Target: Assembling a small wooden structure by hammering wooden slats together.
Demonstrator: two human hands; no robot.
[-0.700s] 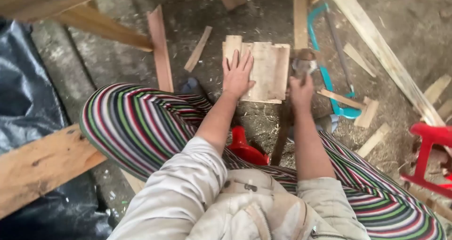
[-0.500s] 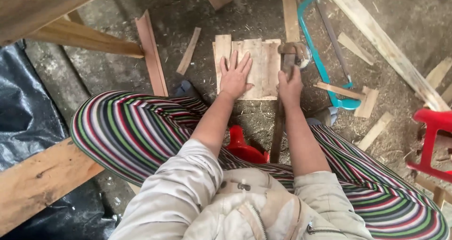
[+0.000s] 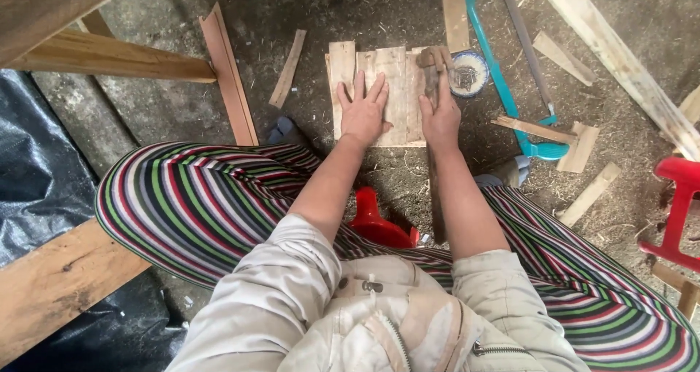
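Note:
A small panel of pale wooden slats [image 3: 394, 69] lies flat on the dirt floor between my striped trouser legs. My left hand [image 3: 362, 109] presses flat on it, fingers spread. My right hand [image 3: 440, 113] grips the wooden handle of a hammer [image 3: 434, 62], whose rusty head rests at the panel's upper right edge. The handle runs back under my right forearm towards me.
A small round tin of nails [image 3: 469, 73] sits right of the hammer head. A teal-framed saw [image 3: 510, 73] lies further right among wood offcuts [image 3: 580, 147]. Planks [image 3: 227, 73] lie to the left, black plastic sheet [image 3: 36, 175] at far left, red stool [image 3: 674, 211] at right.
My right hand has brought the hammer head onto the panel's upper right edge. The left hand stays flat on the slats. The view has shifted slightly.

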